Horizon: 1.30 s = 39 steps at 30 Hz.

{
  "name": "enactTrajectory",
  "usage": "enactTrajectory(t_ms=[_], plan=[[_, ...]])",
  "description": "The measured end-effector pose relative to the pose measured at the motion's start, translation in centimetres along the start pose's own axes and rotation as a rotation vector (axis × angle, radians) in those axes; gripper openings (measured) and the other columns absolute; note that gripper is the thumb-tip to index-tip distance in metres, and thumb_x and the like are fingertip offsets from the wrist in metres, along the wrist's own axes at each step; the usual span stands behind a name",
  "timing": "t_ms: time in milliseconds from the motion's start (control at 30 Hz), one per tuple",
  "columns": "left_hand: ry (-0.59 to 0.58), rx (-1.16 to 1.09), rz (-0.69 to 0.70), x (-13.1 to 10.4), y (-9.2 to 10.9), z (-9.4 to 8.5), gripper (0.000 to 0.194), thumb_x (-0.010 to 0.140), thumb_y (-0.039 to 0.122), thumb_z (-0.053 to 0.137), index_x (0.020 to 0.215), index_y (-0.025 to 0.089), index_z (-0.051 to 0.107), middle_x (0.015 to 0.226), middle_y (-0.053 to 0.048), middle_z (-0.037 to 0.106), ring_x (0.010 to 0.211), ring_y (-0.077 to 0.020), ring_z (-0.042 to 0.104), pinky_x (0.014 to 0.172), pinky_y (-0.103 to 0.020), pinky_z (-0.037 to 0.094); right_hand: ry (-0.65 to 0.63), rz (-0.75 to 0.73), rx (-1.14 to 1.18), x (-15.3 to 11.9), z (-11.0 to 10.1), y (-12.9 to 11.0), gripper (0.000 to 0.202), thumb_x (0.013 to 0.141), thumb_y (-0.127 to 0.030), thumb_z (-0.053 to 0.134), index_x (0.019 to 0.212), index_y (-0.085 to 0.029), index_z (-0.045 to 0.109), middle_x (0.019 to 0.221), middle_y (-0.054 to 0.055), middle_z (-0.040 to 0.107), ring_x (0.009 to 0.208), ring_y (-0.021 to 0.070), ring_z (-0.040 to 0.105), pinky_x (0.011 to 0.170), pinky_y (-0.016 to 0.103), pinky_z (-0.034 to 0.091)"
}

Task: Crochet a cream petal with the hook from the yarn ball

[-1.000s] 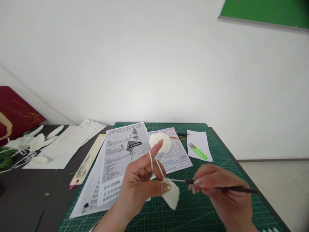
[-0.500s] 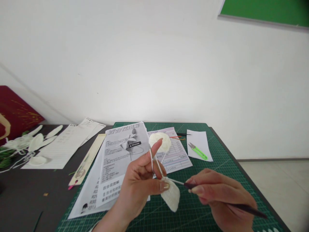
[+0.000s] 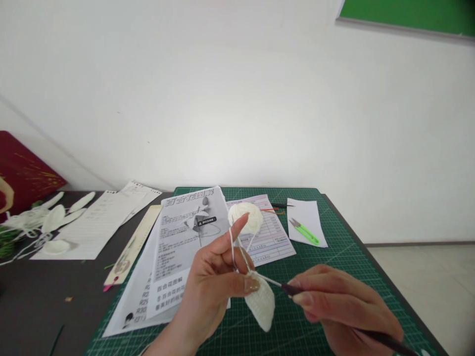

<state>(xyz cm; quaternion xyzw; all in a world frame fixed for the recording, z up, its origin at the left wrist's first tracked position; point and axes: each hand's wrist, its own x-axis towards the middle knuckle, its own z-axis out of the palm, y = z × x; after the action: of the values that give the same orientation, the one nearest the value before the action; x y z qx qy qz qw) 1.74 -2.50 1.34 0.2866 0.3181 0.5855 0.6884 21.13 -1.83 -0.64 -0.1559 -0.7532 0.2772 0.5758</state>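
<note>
- Pinching a small white crocheted piece [image 3: 261, 305] at its top edge, the left hand [image 3: 217, 291] has thumb and middle finger clamped together on it, just above the green cutting mat [image 3: 334, 277].
- White yarn [image 3: 232, 244] runs up over the raised left forefinger and back toward the ball of yarn [image 3: 245, 217], which rests on the papers [image 3: 185, 247] further back on the tabletop.
- The right hand [image 3: 341, 306] has its fingers closed around the dark handle of a crochet hook [image 3: 293, 289], whose thin metal tip meets the top edge of the piece beside the left thumb.
- The piece looks light, soft and floppy; it hangs limp below the pinch, so a hold close to the working edge probably keeps it steadiest.
- The yarn appears thin and easily slackened, so tension likely depends on the forefinger.
- The hook looks stiff and slim, best held near the front of its handle.
- Green snips [image 3: 304, 231] lie on a white slip well behind the hands.
</note>
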Motion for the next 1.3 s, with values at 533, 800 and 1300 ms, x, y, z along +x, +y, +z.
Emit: enactTrajectory(t_ms=[533, 800, 1300], plan=[[-0.002, 0.073, 0.005, -0.1, 0.1, 0.2, 0.072, 0.052, -0.004, 0.072, 0.117, 0.027, 0.067, 0.053, 0.005, 0.057, 0.053, -0.0089, 0.047, 0.048, -0.017, 0.038, 0.197, 0.258, 0.214, -0.5, 0.8, 0.0, 0.028, 0.081, -0.002, 0.062, 0.101, -0.02, 0.069, 0.084, 0.005, 0.073, 0.059, 0.0165, 0.07, 0.05, 0.027, 0.061], [-0.073, 0.055, 0.014, 0.7, -0.4, -0.8, 0.071, 0.054, 0.0, 0.076, 0.119, 0.028, 0.066, 0.054, 0.004, 0.057, 0.052, -0.0092, 0.051, 0.048, -0.017, 0.04, 0.154, 0.169, 0.037, -0.3, 0.5, -0.2, 0.026, 0.08, -0.005, 0.063, 0.099, -0.021, 0.071, 0.08, 0.006, 0.074, 0.063, 0.0196, 0.071, 0.051, 0.03, 0.059], [-0.026, -0.033, -0.018, 0.7, -0.7, -0.5, 0.07, 0.054, -0.001, 0.074, 0.119, 0.025, 0.066, 0.055, 0.004, 0.06, 0.05, -0.0085, 0.051, 0.05, -0.019, 0.041, -0.083, -0.085, -0.219, -0.9, -0.6, 0.1, 0.029, 0.089, -0.01, 0.054, 0.116, -0.016, 0.064, 0.088, 0.01, 0.074, 0.083, 0.0223, 0.07, 0.06, 0.031, 0.06]])
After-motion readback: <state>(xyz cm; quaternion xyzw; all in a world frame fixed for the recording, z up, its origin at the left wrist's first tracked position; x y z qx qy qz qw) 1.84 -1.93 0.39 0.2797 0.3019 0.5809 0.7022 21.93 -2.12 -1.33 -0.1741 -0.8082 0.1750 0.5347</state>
